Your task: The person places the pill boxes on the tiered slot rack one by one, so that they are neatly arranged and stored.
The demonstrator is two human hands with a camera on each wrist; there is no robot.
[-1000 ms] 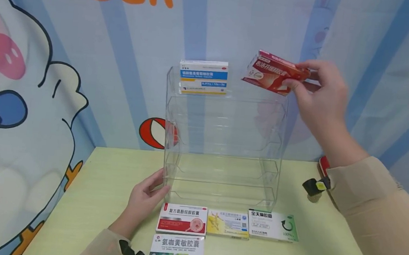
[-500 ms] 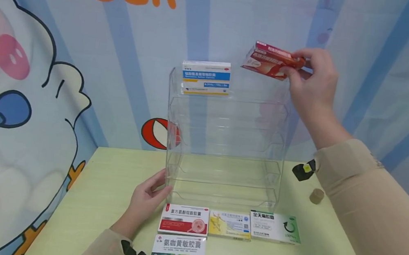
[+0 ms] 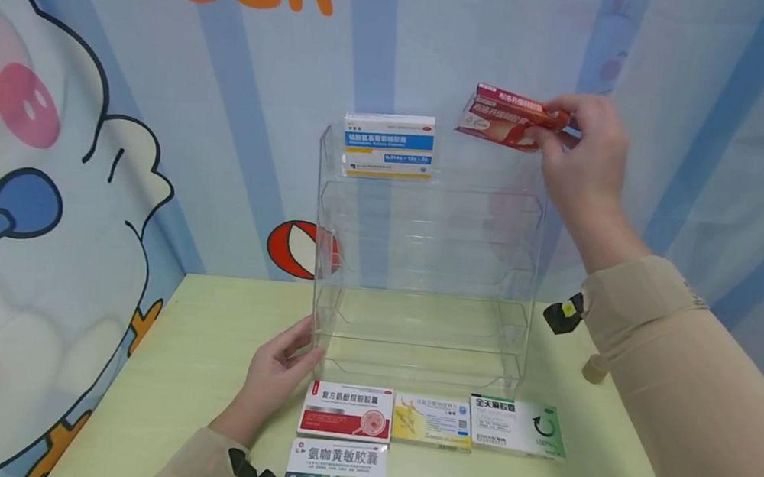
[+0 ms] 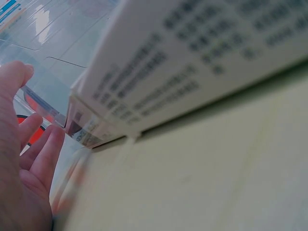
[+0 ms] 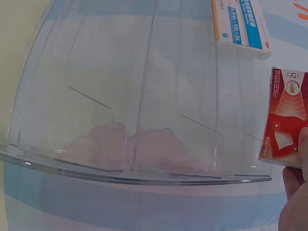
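My right hand [image 3: 586, 154] pinches a red medicine box [image 3: 500, 119] by its right end, thumb in front. The box is tilted, above the right part of the top tier of a clear acrylic display rack [image 3: 418, 344]. A white-and-blue medicine box [image 3: 388, 147] stands upright in that top tier, on the left. In the right wrist view the red box [image 5: 288, 118] is beside the rack's upper end, apart from the white-and-blue one. Low on the rack's left side, my left hand [image 3: 275, 374] rests with loosely extended fingers at the panel.
In front of the rack lie a red-and-white box [image 3: 346, 412], a yellow box [image 3: 432, 421] and a green-and-white box [image 3: 517, 427]. Nearer is another white box [image 3: 334, 476] with a green band. A small brown cylinder [image 3: 594, 369] stands at right. A printed cloth [image 3: 243, 102] hangs behind.
My right hand has lifted the red box slightly and moved left, tipping it so its top face shows more. The left hand stays at the rack's side.
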